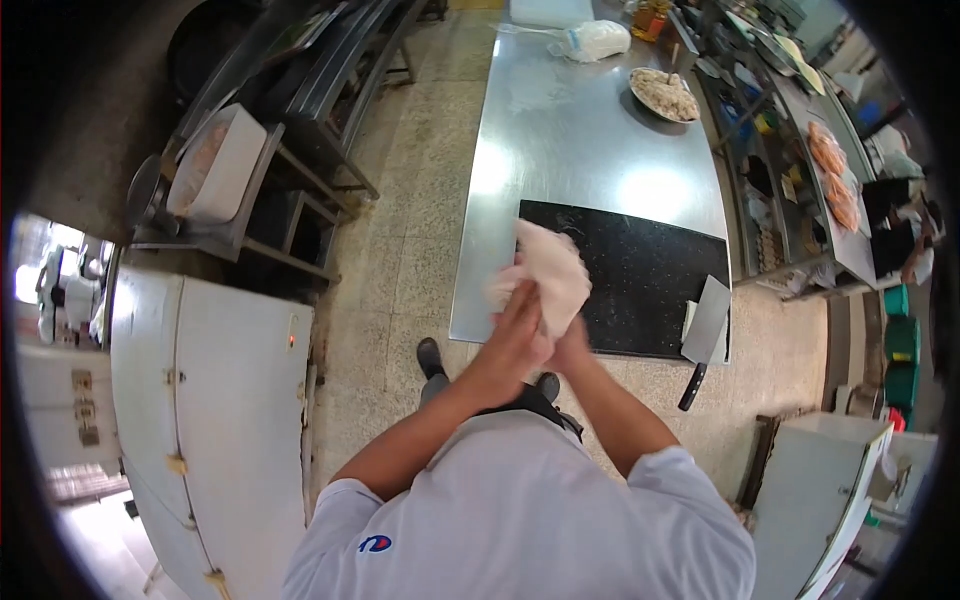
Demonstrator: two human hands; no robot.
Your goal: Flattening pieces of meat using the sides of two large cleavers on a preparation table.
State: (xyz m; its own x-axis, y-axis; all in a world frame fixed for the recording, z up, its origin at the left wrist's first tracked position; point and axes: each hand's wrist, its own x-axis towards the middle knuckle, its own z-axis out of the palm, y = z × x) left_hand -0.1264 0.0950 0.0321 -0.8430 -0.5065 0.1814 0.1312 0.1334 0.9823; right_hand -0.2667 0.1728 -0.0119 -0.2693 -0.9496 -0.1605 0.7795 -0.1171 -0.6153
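Both my hands are on a pale cloth (553,281), bunched and blurred above the near left part of a black board (645,277). My left hand (517,322) grips it from the left side. Lower and to the right, my right hand (570,346) is also closed on the cloth, its fingers mostly hidden behind it. A cleaver (706,319) lies at the board's right edge, partly over a folded white cloth (688,319). Its black handle juts past the table's near edge.
The steel table (562,150) bears a bowl of pale chopped food (666,94), a plastic-wrapped white bundle (596,41) and an amber bottle (649,19). Left stand a white tub (232,165) and a white refrigerator (240,375). Right, a shelf counter (817,187) holds orange bagged goods; another person stands beyond.
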